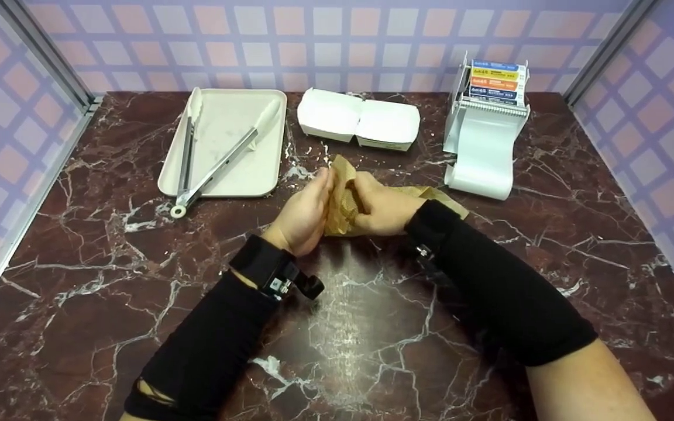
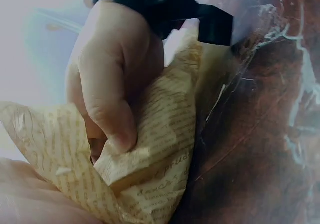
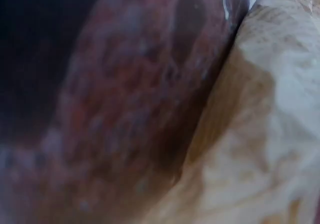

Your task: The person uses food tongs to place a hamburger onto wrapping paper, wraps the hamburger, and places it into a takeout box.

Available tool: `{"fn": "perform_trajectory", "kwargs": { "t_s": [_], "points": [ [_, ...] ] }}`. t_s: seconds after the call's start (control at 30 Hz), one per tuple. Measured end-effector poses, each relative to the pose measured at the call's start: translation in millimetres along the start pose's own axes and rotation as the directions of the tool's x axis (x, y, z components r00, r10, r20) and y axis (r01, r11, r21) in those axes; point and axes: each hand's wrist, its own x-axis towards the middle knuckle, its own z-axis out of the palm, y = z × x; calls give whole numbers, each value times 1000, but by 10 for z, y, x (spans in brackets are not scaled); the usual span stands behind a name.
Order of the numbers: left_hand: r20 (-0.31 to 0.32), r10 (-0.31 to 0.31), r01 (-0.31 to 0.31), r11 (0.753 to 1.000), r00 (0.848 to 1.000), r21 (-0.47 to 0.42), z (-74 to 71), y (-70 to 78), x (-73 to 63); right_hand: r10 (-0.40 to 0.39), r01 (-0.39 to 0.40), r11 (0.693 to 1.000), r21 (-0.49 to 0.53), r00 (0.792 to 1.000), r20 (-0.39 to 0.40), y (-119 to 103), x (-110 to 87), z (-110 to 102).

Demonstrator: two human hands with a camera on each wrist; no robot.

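Observation:
A sheet of brown wrapping paper [image 1: 341, 207], printed with lines of text, is bunched and folded between the two hands at mid-table. One end of it trails to the right beneath the right wrist. The left hand [image 1: 305, 217] stands on edge with its fingers straight, pressed against the paper's left side. From the other side the right hand [image 1: 388, 206] grips the paper, its thumb bent onto a fold, as the left wrist view shows. Crumpled paper [image 3: 260, 134] fills the right of the right wrist view. Whether anything lies inside the folds cannot be seen.
Metal tongs [image 1: 226, 162] with pale tips lie spread on a cream tray [image 1: 220, 117] at the back left. An opened white box [image 1: 360, 117] stands behind the hands. At the back right is a label dispenser [image 1: 486, 126] with a hanging roll. White crumbs dot the marbled table.

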Motion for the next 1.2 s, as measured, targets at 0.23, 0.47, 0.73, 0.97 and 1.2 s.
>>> {"fn": "perform_trajectory", "kwargs": {
  "t_s": [0.23, 0.47, 0.73, 0.97, 1.2],
  "points": [
    [-27, -18, 17, 1000, 999, -17, 104, -18, 11, 18, -19, 999, -36, 999, -42, 51, -47, -48],
    [-81, -22, 44, 957, 997, 286, 88, -23, 59, -98, 109, 987, 117, 991, -94, 58, 0, -16],
    [-63, -18, 57, 714, 998, 698, 111, -53, 104, -71, 33, 979, -200, 980, -187, 14, -51, 32],
    [-93, -22, 87, 603, 995, 793, 175, -90, 170, -26, 31, 984, -178, 999, 29, 127, -184, -40],
    [-86, -10, 78, 524, 996, 848, 237, -116, 203, -9, 27, 976, -218, 996, 83, 158, -178, -52]
  ]
}}
